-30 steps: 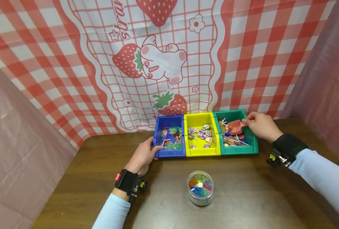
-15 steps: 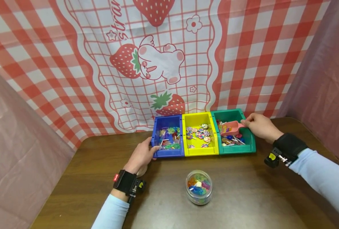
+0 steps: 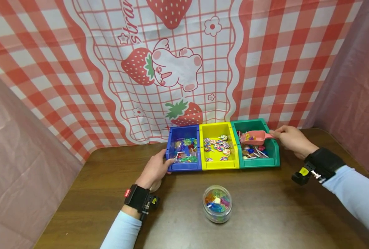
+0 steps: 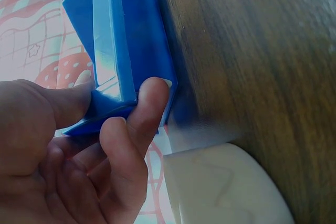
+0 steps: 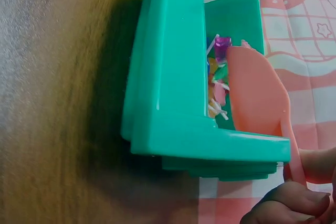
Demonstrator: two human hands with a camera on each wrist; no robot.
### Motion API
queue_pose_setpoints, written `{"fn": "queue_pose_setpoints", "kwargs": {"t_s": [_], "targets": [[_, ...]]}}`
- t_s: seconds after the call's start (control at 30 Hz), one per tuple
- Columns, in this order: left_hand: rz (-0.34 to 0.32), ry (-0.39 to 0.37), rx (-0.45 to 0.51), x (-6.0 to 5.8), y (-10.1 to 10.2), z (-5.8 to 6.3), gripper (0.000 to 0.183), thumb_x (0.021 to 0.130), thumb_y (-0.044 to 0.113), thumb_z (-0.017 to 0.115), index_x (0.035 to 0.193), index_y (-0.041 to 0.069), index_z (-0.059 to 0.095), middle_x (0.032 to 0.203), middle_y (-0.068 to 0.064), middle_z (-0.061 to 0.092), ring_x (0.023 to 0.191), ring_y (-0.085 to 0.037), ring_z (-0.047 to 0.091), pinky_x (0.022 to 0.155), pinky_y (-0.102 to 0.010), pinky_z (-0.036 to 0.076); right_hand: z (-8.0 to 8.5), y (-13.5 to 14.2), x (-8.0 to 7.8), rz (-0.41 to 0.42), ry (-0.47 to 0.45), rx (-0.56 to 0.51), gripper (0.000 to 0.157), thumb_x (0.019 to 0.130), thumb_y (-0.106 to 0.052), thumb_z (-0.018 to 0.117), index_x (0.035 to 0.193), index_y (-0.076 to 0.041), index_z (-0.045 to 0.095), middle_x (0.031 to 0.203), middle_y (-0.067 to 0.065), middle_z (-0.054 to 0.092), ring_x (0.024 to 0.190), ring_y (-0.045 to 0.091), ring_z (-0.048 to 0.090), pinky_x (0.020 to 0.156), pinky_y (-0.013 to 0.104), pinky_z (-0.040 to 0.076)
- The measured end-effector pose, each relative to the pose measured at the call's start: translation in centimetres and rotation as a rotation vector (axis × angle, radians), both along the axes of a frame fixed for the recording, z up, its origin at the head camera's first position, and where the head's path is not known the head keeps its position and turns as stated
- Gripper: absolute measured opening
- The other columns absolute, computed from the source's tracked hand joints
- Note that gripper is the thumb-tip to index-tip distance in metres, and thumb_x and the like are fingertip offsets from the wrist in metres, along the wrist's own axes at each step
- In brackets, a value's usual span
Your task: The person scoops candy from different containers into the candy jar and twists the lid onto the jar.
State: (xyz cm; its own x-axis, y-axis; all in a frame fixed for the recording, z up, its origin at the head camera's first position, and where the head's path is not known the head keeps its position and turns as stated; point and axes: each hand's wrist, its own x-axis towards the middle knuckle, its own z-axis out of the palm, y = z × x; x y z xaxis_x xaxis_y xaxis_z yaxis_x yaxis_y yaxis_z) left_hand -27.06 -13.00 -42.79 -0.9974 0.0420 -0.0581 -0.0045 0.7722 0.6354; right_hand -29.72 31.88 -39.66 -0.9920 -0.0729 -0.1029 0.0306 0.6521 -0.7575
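My left hand [image 3: 153,170] grips the front left corner of the blue bin [image 3: 184,166], thumb on the rim and fingers below, as the left wrist view shows. Between the thumb and fingers of my right hand [image 3: 291,140] is the handle of a pink scoop [image 3: 255,138]. Small colourful pieces lie in the scoop, which is over the green bin [image 3: 260,162]. Beneath it, toy lollipops and candies [image 5: 220,85] show in that bin. The yellow bin [image 3: 221,166] stands between the other two, with swirl lollipops [image 3: 218,146] inside.
A clear round jar [image 3: 217,204] of colourful pieces stands in front of the bins on the wooden table [image 3: 109,207]. A cream rounded object [image 4: 226,184] lies beside my left hand. A checked strawberry cloth [image 3: 271,69] hangs right behind the bins.
The scoop has risen out of the candies in the green bin and tipped level, now carrying some pieces. My right hand has shifted slightly right. The left hand keeps its grip.
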Motion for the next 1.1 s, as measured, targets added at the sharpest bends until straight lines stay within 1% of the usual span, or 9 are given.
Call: {"fn": "queue_pose_setpoints", "kwargs": {"t_s": [0.1,0.27,0.4,0.53,0.67,0.8,0.9,1.0,1.1], "targets": [[0.003,-0.012,0.001,0.0,0.0,0.0,0.054,0.092,0.039,0.052,0.139,0.018,0.039,0.099,-0.004,0.058,0.065,-0.013,0.059,0.073,-0.034,0.043,-0.1,0.4,0.1,0.004,-0.018,-0.042,0.069,0.094,-0.056,0.034,0.121,0.007,0.04,0.108,0.021,0.043,0.095,0.035,0.042,0.081,0.046,0.042],[0.009,-0.016,0.004,-0.1,0.0,0.0,0.054,0.092,0.04,0.053,0.139,0.018,0.039,0.101,-0.004,0.058,0.065,-0.013,0.059,0.074,-0.035,0.043,-0.7,1.1,0.3,0.005,-0.021,-0.128,0.061,0.094,-0.052,0.037,0.114,0.005,0.042,0.09,0.013,0.041,0.072,0.023,0.044,0.067,0.034,0.04],[0.01,-0.014,-0.001,-0.1,0.0,0.0,0.053,0.092,0.039,0.053,0.139,0.018,0.04,0.101,-0.005,0.058,0.064,-0.013,0.06,0.074,-0.035,0.043,-1.3,1.3,0.4,0.0,-0.024,-0.264,0.054,0.094,-0.05,0.04,0.108,0.002,0.041,0.081,0.005,0.038,0.062,0.015,0.039,0.058,0.029,0.036],[0.005,-0.005,-0.015,-0.2,0.1,0.0,0.054,0.092,0.039,0.053,0.139,0.018,0.04,0.102,-0.006,0.059,0.062,-0.012,0.06,0.073,-0.034,0.043,-1.7,1.4,0.6,0.003,-0.015,-0.395,0.047,0.095,-0.045,0.042,0.104,0.001,0.041,0.072,-0.001,0.035,0.055,0.013,0.035,0.053,0.027,0.031],[-0.005,0.007,-0.027,-0.3,0.1,0.0,0.055,0.091,0.039,0.053,0.139,0.016,0.039,0.104,-0.007,0.06,0.061,-0.011,0.06,0.072,-0.034,0.044,-1.7,1.3,0.9,0.016,-0.049,-0.535,0.04,0.095,-0.04,0.045,0.1,-0.001,0.042,0.068,-0.003,0.034,0.052,0.012,0.032,0.051,0.027,0.029],[-0.014,0.015,-0.029,-0.3,0.1,-0.1,0.054,0.091,0.039,0.053,0.138,0.015,0.04,0.103,-0.007,0.06,0.06,-0.01,0.059,0.072,-0.033,0.044,-1.4,1.2,1.2,0.046,-0.111,-0.697,0.032,0.095,-0.035,0.047,0.099,-0.004,0.044,0.069,-0.002,0.035,0.052,0.013,0.031,0.05,0.024,0.03],[-0.013,0.018,-0.026,-0.3,0.1,-0.1,0.053,0.091,0.039,0.053,0.138,0.015,0.041,0.1,-0.007,0.061,0.06,-0.01,0.059,0.071,-0.033,0.044,-1.0,1.0,1.4,0.071,-0.139,-0.79,0.027,0.096,-0.032,0.046,0.096,-0.006,0.045,0.07,-0.001,0.035,0.053,0.015,0.03,0.051,0.022,0.032],[-0.009,0.019,-0.025,-0.3,0.0,-0.2,0.053,0.091,0.039,0.053,0.137,0.016,0.041,0.099,-0.006,0.061,0.06,-0.01,0.059,0.071,-0.033,0.044,-0.6,0.8,1.8,0.087,-0.145,-0.842,0.023,0.096,-0.03,0.045,0.093,-0.008,0.048,0.071,-0.001,0.036,0.054,0.016,0.028,0.051,0.022,0.031],[-0.004,0.014,-0.022,-0.4,0.0,-0.3,0.053,0.091,0.039,0.053,0.138,0.016,0.041,0.1,-0.005,0.06,0.06,-0.01,0.059,0.07,-0.033,0.044,-0.2,0.7,2.3,0.096,-0.114,-0.819,0.025,0.097,-0.03,0.044,0.094,-0.006,0.05,0.072,0.0,0.037,0.054,0.017,0.027,0.051,0.023,0.031]]}}
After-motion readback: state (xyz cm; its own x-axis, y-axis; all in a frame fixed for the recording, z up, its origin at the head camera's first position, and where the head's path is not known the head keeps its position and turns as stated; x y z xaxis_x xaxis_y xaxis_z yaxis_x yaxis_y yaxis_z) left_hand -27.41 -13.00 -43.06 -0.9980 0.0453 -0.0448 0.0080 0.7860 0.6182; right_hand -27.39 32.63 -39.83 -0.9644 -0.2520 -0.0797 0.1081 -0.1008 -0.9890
